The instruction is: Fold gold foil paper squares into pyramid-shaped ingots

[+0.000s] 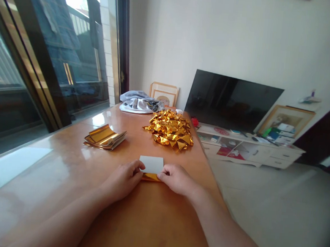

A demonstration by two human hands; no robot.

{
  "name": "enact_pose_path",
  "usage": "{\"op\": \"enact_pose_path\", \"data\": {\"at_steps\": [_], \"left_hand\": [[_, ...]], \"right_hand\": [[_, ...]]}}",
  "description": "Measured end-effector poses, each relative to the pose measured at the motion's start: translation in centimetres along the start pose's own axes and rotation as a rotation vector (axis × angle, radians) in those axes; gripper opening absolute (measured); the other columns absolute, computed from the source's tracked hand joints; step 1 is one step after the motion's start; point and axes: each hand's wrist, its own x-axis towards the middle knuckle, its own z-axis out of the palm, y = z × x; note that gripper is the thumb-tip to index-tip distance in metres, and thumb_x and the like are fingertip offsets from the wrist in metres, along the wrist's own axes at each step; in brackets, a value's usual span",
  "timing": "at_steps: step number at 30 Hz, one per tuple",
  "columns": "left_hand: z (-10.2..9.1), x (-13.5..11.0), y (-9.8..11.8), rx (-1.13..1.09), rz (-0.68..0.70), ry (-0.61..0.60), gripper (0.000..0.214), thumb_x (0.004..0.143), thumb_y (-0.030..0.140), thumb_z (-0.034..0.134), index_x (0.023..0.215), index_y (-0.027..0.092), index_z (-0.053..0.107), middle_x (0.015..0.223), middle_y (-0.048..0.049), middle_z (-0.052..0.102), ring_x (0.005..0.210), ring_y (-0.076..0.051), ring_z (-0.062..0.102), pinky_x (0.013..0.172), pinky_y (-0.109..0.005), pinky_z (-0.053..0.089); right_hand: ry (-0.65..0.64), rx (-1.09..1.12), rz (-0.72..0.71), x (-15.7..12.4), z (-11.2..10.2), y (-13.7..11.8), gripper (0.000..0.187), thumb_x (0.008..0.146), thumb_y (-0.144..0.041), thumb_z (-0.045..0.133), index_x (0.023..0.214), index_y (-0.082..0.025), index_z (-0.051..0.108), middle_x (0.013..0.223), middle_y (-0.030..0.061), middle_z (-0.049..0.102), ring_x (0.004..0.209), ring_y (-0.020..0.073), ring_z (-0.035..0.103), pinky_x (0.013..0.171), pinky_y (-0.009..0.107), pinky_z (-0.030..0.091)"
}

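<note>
Foil sheet (151,167): flat on the counter (151,221) between both grips, pale face up, apparently turned over into a gold strip (151,177) along the edge nearest the body.
Left grip (126,177): closed, with thumb and fingertips on the left end of the fold.
Right grip (177,179): closed at the opposite end, pinching near the right corner; underside hidden, so exact finger placement impossible to tell.
Gold strip: likely to turn out crooked if rolled further at one grip than at the other; liable to spring open if released before being pressed firm.
Pinched ends: could crumple or tear if tugged outward by both grips at once.
Glossy counter: perhaps slippery enough to let the paper skid if pushed sideways rather than down.
Stack of gold sheets (105,138): beyond and to the left of the left grip, well apart, unevenly layered with a curled top; might slide apart if brushed by a sleeve or wrist.
Pile of gold pieces (171,129): beyond the right grip, near the counter's right edge; could spill floorward if bumped during a reach.
</note>
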Motion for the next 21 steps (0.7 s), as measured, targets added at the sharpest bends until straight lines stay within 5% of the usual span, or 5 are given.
{"op": "enact_pose_path", "data": {"at_steps": [6, 12, 21], "left_hand": [[-0.2, 0.0, -0.3, 0.014, 0.025, 0.06, 0.015, 0.095, 0.029, 0.049, 0.102, 0.022, 0.061, 0.088, -0.0016, 0.069, 0.081, -0.019, 0.065, 0.071, -0.03, 0.046], [-1.4, -0.6, 0.9, 0.019, 0.217, 0.188, 0.014, 0.093, 0.019, 0.049, 0.098, 0.02, 0.062, 0.093, -0.0047, 0.066, 0.089, -0.019, 0.063, 0.08, -0.031, 0.047], [-2.1, -1.6, 3.4, 0.174, 0.406, -0.086, 0.042, 0.088, 0.008, 0.047, 0.115, 0.028, 0.072, 0.099, -0.0064, 0.066, 0.096, -0.022, 0.06, 0.087, -0.034, 0.049]], "right_hand": [[0.029, -0.023, 0.004, 0.1, 0.3, 0.3, 0.028, 0.086, -0.04, 0.06, 0.069, -0.019, 0.057, 0.065, -0.0032, 0.058, 0.059, 0.0105, 0.049, 0.051, 0.022, 0.025], [0.026, -0.02, 0.007, 0.0, 0.3, 0.3, 0.025, 0.086, -0.04, 0.062, 0.071, -0.019, 0.06, 0.067, -0.0025, 0.062, 0.059, 0.0108, 0.051, 0.051, 0.022, 0.026], [0.014, 0.002, 0.013, 0.0, 0.3, 0.4, 0.023, 0.085, -0.038, 0.062, 0.073, -0.018, 0.062, 0.071, -0.0016, 0.066, 0.062, 0.0116, 0.054, 0.053, 0.021, 0.029]]}}
